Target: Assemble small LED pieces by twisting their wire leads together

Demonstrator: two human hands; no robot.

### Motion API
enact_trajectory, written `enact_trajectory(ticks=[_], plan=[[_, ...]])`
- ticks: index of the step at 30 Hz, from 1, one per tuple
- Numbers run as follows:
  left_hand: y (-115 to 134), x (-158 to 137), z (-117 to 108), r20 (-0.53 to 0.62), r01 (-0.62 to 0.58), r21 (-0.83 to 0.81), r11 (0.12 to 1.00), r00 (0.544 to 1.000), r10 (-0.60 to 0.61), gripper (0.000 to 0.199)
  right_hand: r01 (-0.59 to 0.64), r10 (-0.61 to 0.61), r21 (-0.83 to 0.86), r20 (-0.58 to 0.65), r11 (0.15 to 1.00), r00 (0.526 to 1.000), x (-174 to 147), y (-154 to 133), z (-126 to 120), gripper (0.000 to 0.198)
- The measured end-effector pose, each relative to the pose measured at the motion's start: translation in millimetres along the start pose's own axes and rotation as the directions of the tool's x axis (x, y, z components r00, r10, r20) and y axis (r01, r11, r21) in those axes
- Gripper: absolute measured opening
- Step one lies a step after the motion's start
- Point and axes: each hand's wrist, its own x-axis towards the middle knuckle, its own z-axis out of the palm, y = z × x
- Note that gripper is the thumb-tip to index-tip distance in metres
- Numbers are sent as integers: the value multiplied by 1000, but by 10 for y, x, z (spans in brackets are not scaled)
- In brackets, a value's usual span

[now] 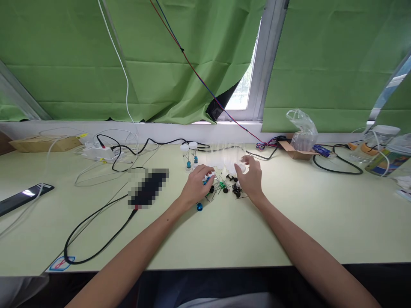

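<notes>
My left hand [196, 185] hovers low over the left side of a small pile, its fingers curved and apart from the thumb. Blue pieces [206, 181] show beneath and beside its fingertips. My right hand [252, 176] is at the pile's right, thumb and forefinger spread, close to the clear tubes [221, 155] at the back. Between the hands lie green pieces with thin metal pins [222, 185] and several black knob-like pieces [236, 189]. One round blue piece [199, 207] sits apart, nearer me. Two white-capped clear vials [193, 155] with blue pieces inside stand behind my left hand.
A pixelated dark device [148, 188] with a black cable lies on the left, and a black phone-like slab [24, 199] farther left. White cables and a power strip [99, 152] are at the back left. A cardboard box [298, 152] with a plastic bag stands back right, near clear containers [382, 141].
</notes>
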Motion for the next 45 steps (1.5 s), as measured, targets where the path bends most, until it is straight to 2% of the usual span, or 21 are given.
enact_trajectory(ticks=[3, 6, 10, 13, 22, 35, 37, 40, 42, 45], plan=[[-10, -19, 13, 174, -60, 47, 997, 984, 51, 20, -125, 124, -12, -52, 992, 991, 16, 82, 1, 24], [2, -39, 56, 304, -131, 74, 989, 947, 102, 26, -211, 212, 19, -47, 977, 976, 25, 177, 31, 25], [16, -67, 123, 406, -175, 127, 976, 907, 109, 29, -228, 229, 53, -26, 972, 973, 22, 279, 73, 25], [14, -89, 153, 439, -186, 155, 970, 893, 101, 32, -259, 260, 53, -10, 965, 966, 6, 323, 96, 25], [6, -106, 158, 482, -138, 159, 978, 875, 45, 31, -406, 401, -4, 167, 914, 901, -41, 348, 119, 26], [-18, -93, 156, 486, -21, 92, 996, 874, -26, 16, -455, 450, -29, 214, 890, 867, -30, 254, 89, 34], [2, -86, 142, 477, 3, 89, 996, 878, -45, 13, -451, 450, -40, 188, 892, 873, -29, 212, 75, 43], [23, -77, 120, 444, 34, 90, 995, 893, -71, 10, -434, 438, -68, 78, 898, 895, -16, 104, 35, 56], [26, -70, 104, 388, 54, 82, 995, 918, -82, 8, -414, 414, -53, -11, 909, 910, -4, 16, -1, 53], [22, -55, 72, 248, 79, 58, 995, 964, -91, 9, -295, 298, 39, -153, 955, 942, 6, -115, -52, 40]])
